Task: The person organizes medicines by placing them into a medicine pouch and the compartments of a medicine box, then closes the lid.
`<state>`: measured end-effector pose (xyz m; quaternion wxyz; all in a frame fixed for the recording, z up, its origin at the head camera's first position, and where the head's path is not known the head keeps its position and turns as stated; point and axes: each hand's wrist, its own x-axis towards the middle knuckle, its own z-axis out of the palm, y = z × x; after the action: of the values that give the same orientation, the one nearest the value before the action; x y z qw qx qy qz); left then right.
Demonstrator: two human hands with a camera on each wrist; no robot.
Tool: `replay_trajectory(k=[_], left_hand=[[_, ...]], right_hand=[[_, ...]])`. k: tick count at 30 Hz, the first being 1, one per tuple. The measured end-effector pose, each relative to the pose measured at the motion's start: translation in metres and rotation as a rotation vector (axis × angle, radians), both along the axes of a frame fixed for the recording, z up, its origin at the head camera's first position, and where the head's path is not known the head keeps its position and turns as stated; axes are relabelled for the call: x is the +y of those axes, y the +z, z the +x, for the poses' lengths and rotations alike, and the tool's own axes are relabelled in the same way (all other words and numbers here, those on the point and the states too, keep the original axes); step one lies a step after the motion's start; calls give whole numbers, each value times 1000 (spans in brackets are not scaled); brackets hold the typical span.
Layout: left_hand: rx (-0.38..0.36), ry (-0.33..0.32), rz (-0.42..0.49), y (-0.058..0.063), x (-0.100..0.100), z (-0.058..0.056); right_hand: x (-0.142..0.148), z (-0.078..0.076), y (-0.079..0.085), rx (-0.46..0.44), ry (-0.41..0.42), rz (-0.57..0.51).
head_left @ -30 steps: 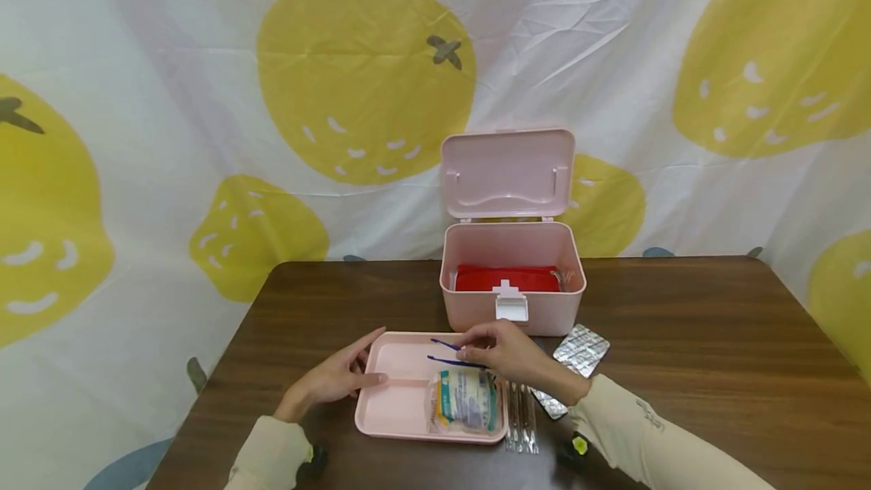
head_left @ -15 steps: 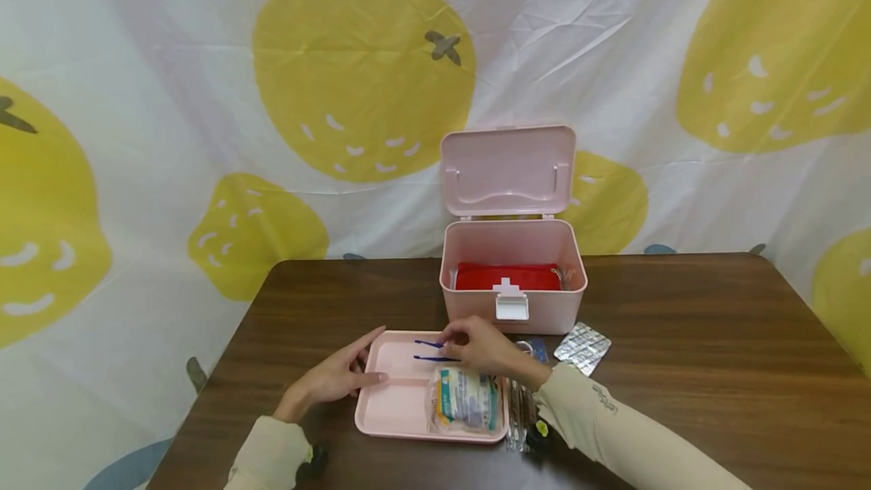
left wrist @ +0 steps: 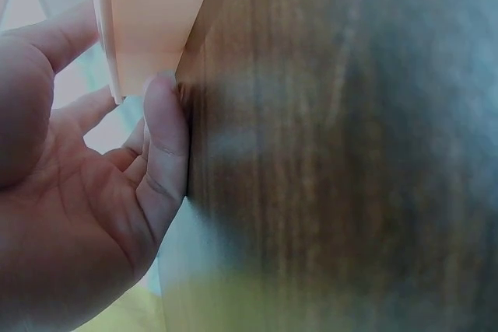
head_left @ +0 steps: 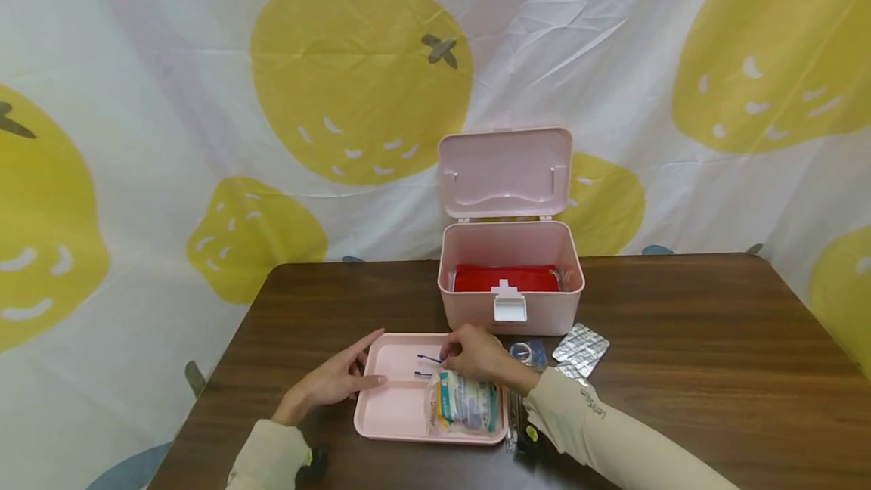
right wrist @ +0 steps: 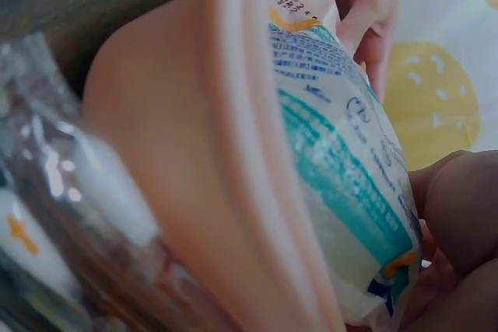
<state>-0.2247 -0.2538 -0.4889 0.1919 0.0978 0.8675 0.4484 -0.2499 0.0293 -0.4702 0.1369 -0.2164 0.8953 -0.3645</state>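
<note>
A pink divided tray lies on the table in the head view. My left hand holds its left edge, thumb over the rim and the other fingers along the outside; the left wrist view shows fingers against the tray wall. With my right hand I pinch blue tweezers low over the tray's back compartment. Only their two tips show; the rest is behind my fingers. A clear packet with teal and white print sits in the front right of the tray, close below my right hand.
Behind the tray stands a pink first-aid box, lid up, with a red pouch inside. Right of the tray lie a white ring-shaped roll, silver blister packs and clear-wrapped sticks, partly under my right sleeve.
My right hand has carried the tweezers leftward over the tray and then lower toward its back compartment. My left hand has stayed on the tray's edge.
</note>
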Motion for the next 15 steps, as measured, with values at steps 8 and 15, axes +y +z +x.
replay_trajectory(k=[8,15], left_hand=[[8,-35,32,-2,-2,0],[6,-34,35,-3,-2,-2]], right_hand=[[0,-1,-2,29,3,11],[1,0,1,12,4,19]])
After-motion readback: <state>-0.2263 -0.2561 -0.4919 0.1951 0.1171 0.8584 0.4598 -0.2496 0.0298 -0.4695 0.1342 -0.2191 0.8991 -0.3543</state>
